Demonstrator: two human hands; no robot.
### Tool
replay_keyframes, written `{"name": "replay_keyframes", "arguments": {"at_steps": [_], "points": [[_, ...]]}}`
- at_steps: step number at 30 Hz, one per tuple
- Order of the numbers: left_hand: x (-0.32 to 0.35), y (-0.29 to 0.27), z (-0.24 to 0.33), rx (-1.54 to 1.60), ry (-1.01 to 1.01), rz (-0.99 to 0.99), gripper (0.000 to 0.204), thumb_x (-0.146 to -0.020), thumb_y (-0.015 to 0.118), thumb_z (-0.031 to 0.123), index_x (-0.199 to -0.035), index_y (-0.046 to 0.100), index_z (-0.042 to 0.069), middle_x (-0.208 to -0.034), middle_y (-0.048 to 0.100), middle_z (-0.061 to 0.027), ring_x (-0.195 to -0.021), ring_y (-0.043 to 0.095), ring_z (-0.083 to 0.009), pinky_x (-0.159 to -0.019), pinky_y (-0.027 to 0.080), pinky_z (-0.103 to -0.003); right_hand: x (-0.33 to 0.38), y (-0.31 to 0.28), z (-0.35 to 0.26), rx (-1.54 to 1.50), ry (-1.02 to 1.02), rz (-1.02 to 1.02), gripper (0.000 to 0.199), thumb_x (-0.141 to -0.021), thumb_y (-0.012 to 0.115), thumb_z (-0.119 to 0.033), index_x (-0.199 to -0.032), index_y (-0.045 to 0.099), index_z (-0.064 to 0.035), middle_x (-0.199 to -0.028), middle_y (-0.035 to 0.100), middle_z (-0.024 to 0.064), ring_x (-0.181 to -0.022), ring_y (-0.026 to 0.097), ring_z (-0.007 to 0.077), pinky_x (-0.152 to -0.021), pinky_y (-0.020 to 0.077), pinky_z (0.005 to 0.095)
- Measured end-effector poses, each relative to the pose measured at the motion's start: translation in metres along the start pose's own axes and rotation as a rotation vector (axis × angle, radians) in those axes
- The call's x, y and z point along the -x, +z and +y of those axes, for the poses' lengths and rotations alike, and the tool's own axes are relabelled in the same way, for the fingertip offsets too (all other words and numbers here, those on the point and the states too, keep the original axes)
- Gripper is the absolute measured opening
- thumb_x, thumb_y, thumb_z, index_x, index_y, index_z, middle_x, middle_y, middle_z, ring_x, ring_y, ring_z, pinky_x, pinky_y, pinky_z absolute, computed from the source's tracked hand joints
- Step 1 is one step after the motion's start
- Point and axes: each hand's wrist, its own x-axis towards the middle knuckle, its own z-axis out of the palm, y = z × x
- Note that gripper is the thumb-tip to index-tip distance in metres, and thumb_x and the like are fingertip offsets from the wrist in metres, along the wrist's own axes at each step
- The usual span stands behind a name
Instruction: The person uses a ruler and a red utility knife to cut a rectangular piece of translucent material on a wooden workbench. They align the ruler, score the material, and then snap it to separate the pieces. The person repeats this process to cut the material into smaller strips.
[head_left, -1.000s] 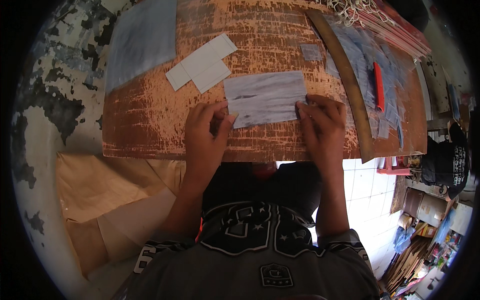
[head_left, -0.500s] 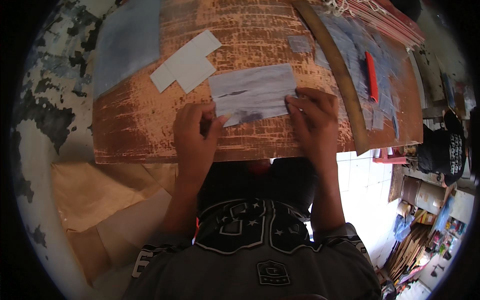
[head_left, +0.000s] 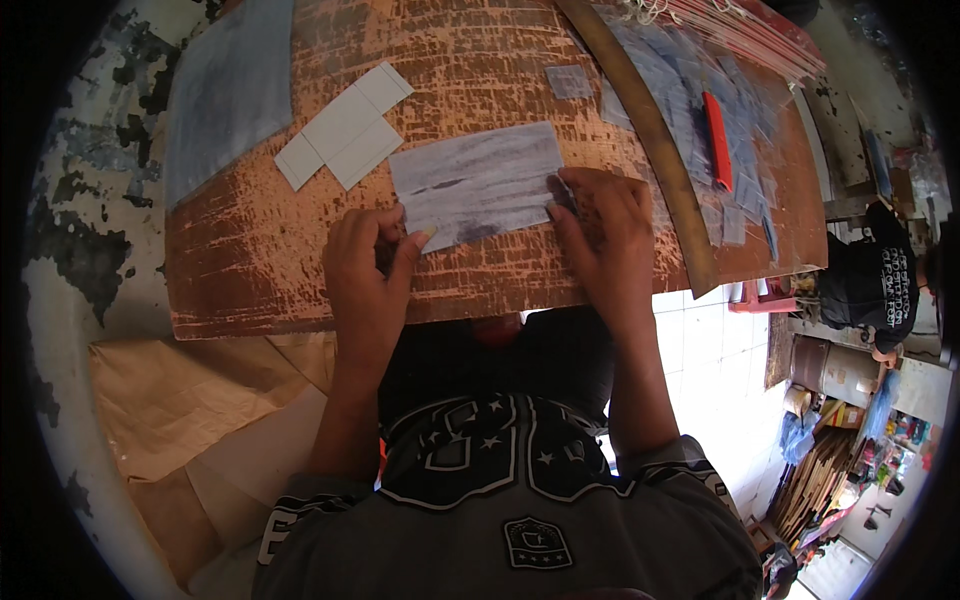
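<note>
1. Lower centre: large, pale-outlined characters among stars on the black panel (head_left: 470, 462) of a grey shirt (head_left: 420, 550).
2. Bottom centre: a shield-shaped crest (head_left: 536, 544) on that shirt, its small marks unclear.
3. Lower left: a white character on the sleeve (head_left: 275, 535).
4. Right: stacked white lettering, turned sideways, on another person's black shirt (head_left: 862, 270).

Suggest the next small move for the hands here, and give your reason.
I'd probably turn the grey sheet slightly clockwise to level it on the table. It lies tilted, its right end higher in the view than its left, and both ends are already within control: the left hand touches its lower-left corner, the right hand its right edge.
</note>
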Motion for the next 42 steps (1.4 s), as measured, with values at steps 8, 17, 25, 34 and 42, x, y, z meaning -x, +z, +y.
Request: {"name": "replay_keyframes", "arguments": {"at_steps": [8, 17, 25, 34, 42], "points": [[0.001, 0.004, 0.0, 0.024, 0.02, 0.054, 0.023, -0.097, 0.084, 0.007, -0.116, 0.072, 0.001, -0.098, 0.062, -0.0061, -0.089, 0.063, -0.0172, -0.08, 0.055, -0.034, 0.002, 0.002, 0.002, -0.029, 0.011, 0.009, 0.035, -0.091, 0.084, -0.009, -0.125, 0.074, -0.0103, -0.116, 0.078, 0.0081, -0.103, 0.065, 0.0337, -0.094, 0.0521, 0.0457], [0.001, 0.002, 0.004, 0.049, -0.004, 0.05, 0.024, -0.096, 0.085, 0.009, -0.115, 0.072, 0.0, -0.095, 0.062, -0.0074, -0.086, 0.061, -0.0204, -0.078, 0.053, -0.036, 0.003, 0.002, 0.001, -0.024, 0.043, -0.011, 0.039, -0.091, 0.087, -0.011, -0.129, 0.074, -0.008, -0.116, 0.078, 0.0108, -0.108, 0.064, 0.0326, -0.094, 0.0537, 0.0441], [0.0, 0.002, 0.003, 0.056, -0.007, 0.051, 0.025, -0.095, 0.085, 0.01, -0.112, 0.072, -0.001, -0.092, 0.062, -0.0089, -0.085, 0.061, -0.023, -0.077, 0.052, -0.039, 0.002, 0.002, 0.001, -0.019, 0.011, 0.018, 0.037, -0.091, 0.085, -0.01, -0.126, 0.073, -0.0102, -0.112, 0.078, 0.0074, -0.103, 0.065, 0.0336, -0.093, 0.0525, 0.0454], [0.0, 0.001, 0.008, 0.037, -0.031, 0.038, 0.026, -0.097, 0.085, 0.012, -0.115, 0.072, -0.001, -0.093, 0.061, -0.0083, -0.087, 0.062, -0.023, -0.078, 0.053, -0.038, 0.002, 0.003, 0.006, 0.011, -0.037, 0.011, 0.024, -0.091, 0.084, -0.01, -0.114, 0.078, -0.009, -0.12, 0.077, 0.008, -0.107, 0.065, 0.035, -0.098, 0.0533, 0.0457], [0.002, 0.0, 0.01, 0.075, -0.112, 0.03, 0.035, -0.098, 0.084, 0.011, -0.129, 0.069, 0.003, -0.1, 0.06, -0.0047, -0.089, 0.061, -0.0162, -0.078, 0.052, -0.035, 0.003, 0.005, 0.005, -0.017, -0.011, 0.019, 0.018, -0.09, 0.084, -0.007, -0.107, 0.081, -0.0081, -0.123, 0.076, 0.0085, -0.111, 0.064, 0.0364, -0.098, 0.0544, 0.0467]]}}
